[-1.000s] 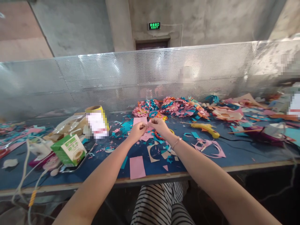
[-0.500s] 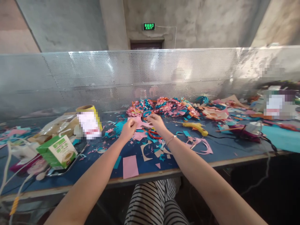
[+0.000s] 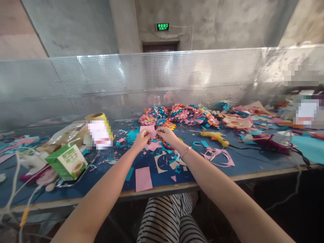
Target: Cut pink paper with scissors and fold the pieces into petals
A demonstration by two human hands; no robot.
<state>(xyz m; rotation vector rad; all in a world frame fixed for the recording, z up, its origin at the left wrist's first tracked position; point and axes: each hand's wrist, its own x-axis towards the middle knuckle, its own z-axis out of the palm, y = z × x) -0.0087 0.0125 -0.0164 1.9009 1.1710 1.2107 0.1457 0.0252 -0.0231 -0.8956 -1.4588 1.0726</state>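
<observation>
The pink paper is hanging between two bare hands, just in front of the left part of the frilled heap. The left hand is pinching its lower left part between thumb and fingers. The right hand is meeting its right edge, the fingers drawn together and apparently pinching it; the exact contact is too small to see. A second ago the fingertips were almost meeting, and half a second ago they were standing farther apart; now the gap is narrowing again. That seems to be leaving the sheet under both hands' control, with handling going on.

Nearer the person than the heap, a pink rectangle is lying flat by the front edge of the tabletop. To the heap's right and nearer, a yellow glue gun is resting among scraps.

Left of the heap and nearer, a green-and-white carton is standing on a shiny tray; its contents are not showing. Between carton and heap, a yellow cylinder is standing, its inside hidden. Farther left of the heap, a clear plastic bag is covering something brownish, too blurred to name.
</observation>
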